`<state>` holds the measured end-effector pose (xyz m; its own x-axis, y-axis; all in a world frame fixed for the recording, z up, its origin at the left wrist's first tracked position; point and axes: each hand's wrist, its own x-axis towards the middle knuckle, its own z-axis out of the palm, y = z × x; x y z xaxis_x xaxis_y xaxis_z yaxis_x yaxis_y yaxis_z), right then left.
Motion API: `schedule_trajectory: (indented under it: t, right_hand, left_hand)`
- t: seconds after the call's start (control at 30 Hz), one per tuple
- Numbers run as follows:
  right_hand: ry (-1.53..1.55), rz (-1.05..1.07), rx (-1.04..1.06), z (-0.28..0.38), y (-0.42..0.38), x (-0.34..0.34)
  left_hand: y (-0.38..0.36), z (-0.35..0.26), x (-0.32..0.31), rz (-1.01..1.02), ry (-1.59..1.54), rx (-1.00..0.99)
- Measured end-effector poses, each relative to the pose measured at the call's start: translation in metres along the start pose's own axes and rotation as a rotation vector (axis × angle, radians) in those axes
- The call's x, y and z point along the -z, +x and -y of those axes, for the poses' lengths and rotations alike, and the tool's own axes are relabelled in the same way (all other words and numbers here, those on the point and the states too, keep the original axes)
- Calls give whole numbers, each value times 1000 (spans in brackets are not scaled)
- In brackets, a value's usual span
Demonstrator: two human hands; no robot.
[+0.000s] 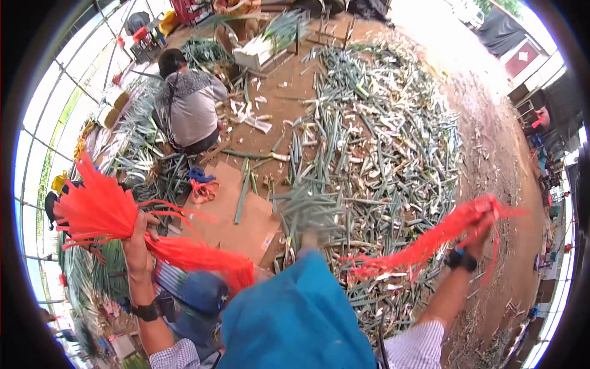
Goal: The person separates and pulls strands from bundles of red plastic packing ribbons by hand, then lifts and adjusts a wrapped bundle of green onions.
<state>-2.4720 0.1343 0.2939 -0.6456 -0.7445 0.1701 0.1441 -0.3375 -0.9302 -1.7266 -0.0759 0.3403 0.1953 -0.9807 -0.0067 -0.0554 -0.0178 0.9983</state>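
My left hand [138, 243] is raised at the left and grips a thick bundle of red plastic strings [101, 209], which fans out above the fist and trails down to the right. My right hand [479, 230] is lifted at the right and holds a thinner bunch of the same red strings [424, 246], pulled out and blurred with motion. Both wrists wear dark bands. A blue cloth [295, 320] covers my lap between the arms.
A wide heap of cut green leek leaves [375, 154] covers the dirt floor ahead. A person in a grey patterned top [187, 104] squats at the upper left. Flat cardboard [236, 215] lies in front, a white crate [255, 52] stands further back.
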Motion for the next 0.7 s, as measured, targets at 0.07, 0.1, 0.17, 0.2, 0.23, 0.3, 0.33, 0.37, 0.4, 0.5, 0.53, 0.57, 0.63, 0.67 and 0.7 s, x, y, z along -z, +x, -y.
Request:
schedule_trajectory:
  t: [0.07,0.1,0.17,0.2,0.23,0.3,0.33,0.37,0.4,0.5,0.53,0.57,0.63,0.67,0.7]
  right_hand:
    - [61,28,-27,-54,76,4]
    - [-405,-7,145,-60,96,-27]
    - [-310,-79,-61,-72,152,-76]
    - [-442,-13,34,-86,185,-77]
    - [-571,52,138,-95,213,-92]
    - [-483,87,134,-103,264,-116]
    - [-439,104,131,-102,286,-138]
    - [-535,135,217,-100,307,-159]
    - [-328,134,88,-97,326,-180]
    - [-464,141,141,-93,382,-224]
    - [-593,159,240,-98,409,-227]
    - [-725,163,345,-103,436,-229]
    - [-997,164,565,-112,489,-237]
    - [-943,175,542,-112,508,-248]
    - [-719,206,400,-113,529,-258]
  left_hand:
    - [21,-6,-23,-46,37,-21]
    - [27,-13,-31,-51,41,-24]
    - [41,-31,-44,-67,46,-25]
    - [47,-39,-51,-74,44,-21]
    - [54,-45,-59,-81,38,-18]
    - [67,-57,-83,-127,53,7]
    - [75,-59,-93,-145,62,28]
    - [87,-49,-99,-153,64,6]
    - [98,-39,-107,-131,57,46]
    - [138,0,-134,-27,70,141]
    - [153,15,-146,7,59,170]
    - [169,29,-161,41,46,195]
    - [213,54,-188,107,-6,247]
    - [234,66,-201,138,-41,285]
    - [248,72,-210,171,-65,343]
